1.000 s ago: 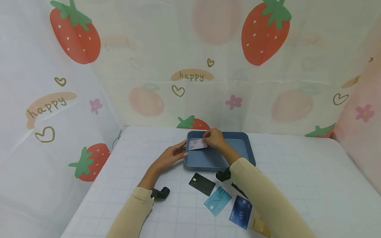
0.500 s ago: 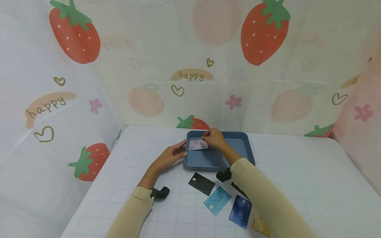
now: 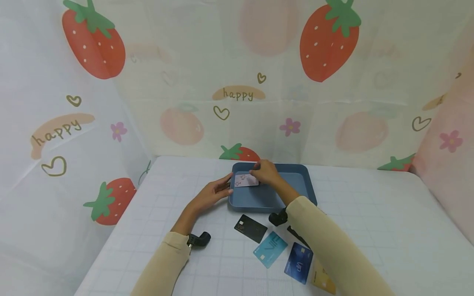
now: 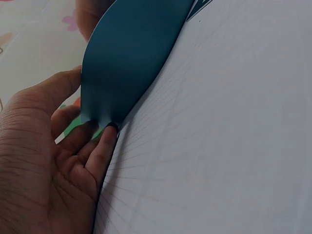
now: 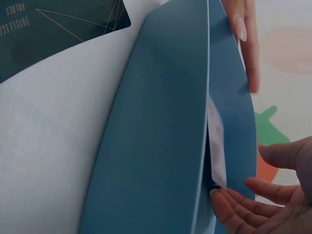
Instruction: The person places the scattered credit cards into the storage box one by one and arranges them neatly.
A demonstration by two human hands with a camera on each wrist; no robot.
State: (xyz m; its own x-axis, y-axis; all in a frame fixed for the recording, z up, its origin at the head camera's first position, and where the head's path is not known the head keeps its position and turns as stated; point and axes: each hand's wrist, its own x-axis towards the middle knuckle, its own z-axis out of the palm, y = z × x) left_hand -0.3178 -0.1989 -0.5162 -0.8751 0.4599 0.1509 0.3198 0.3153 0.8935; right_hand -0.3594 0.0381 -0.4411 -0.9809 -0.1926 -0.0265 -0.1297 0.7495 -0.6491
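Note:
A pale card with a pink floral print (image 3: 246, 180) lies inside the left part of a blue tray (image 3: 292, 205). My right hand (image 3: 266, 172) reaches over the tray with its fingertips at the card's right end. In the right wrist view a fingertip of the right hand (image 5: 263, 200) touches the end of the printed card (image 5: 217, 146), and the thumb stands apart from it. My left hand (image 3: 211, 194) rests against the tray's left side, fingers extended. Seen from the left wrist, the left hand's (image 4: 68, 146) fingertips touch the outer wall of the tray (image 4: 126, 58).
In front of the tray lie a black VIP card (image 3: 251, 228), a light blue card (image 3: 270, 249), a dark blue card (image 3: 298, 263) and a gold card (image 3: 323, 279). The right sleeve (image 3: 333, 246) partly covers the gold card and another dark card (image 3: 296, 236). A strawberry-print cloth (image 3: 240, 131) hangs behind.
The printed card has settled flatter in the tray, and the right hand's fingertips have shifted slightly left over its end. The left hand has stayed in place.

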